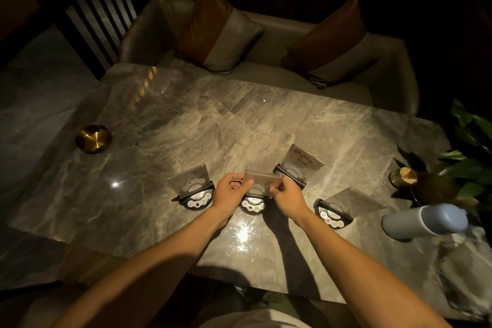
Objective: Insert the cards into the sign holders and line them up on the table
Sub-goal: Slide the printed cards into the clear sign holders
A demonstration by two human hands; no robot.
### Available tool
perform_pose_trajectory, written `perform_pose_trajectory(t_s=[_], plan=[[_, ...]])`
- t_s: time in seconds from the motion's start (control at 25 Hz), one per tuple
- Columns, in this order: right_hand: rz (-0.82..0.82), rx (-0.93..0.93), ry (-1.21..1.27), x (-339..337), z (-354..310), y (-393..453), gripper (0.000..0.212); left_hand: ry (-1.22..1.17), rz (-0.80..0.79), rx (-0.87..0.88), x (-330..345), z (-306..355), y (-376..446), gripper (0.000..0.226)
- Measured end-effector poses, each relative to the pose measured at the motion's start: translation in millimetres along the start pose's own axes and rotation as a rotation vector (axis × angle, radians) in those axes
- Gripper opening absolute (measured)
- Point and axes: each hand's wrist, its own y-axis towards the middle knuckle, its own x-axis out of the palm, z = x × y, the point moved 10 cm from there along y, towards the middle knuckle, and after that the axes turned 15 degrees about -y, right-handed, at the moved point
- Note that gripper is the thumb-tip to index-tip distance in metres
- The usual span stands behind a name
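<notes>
In the lower middle of the frame we see both hands on one sign holder (256,196) that stands on the marble table (159,125). The left hand (229,190) grips the left edge of its clear panel, and the right hand (286,194) pinches the right edge; a card (262,181) seems to sit in this panel, but the dim light makes it unclear. Just left of the hands stands a second holder (195,189). Above and right of the hands a third holder (298,165) shows a card with writing. A fourth holder (343,208) stands at the lower right, near a grey-blue bottle (423,221). A brass ashtray (93,138) sits well apart at the left.
</notes>
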Motion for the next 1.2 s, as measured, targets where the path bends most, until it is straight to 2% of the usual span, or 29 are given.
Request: perform_pose_trajectory(t_s=[0.28,0.48,0.64,0.76,0.96,1.08,1.2], plan=[[-0.017,0.004,-0.024,1.1,5.9,-5.2,0.025,0.105,-0.041,0.037,4.8,16.2,-12.4,0.016],[-0.033,-0.005,0.006,-4.4,7.0,-15.9,0.033,0.205,-0.2,0.141,39.6,54.7,-32.7,0.017],[-0.029,0.099,0.07,-16.0,27.1,-31.7,0.026,0.448,-0.239,0.378,76.0,88.2,-45.5,0.031],[-0.004,0.146,0.123,-30.9,49.5,-46.3,0.026,0.577,-0.329,0.521,121.7,103.7,-63.5,0.026],[0.086,0.28,0.198,-66.5,102.9,-77.9,0.017,0.459,-0.563,0.389,187.2,69.8,-75.9,0.032],[0.155,0.368,0.28,-87.9,138.3,-94.1,0.012,0.435,-0.595,0.195,212.3,34.5,-72.5,0.051],[0.239,0.476,0.364,-107.1,169.5,-108.8,0.009,0.473,-0.637,0.108,234.2,9.2,-71.4,0.063]])
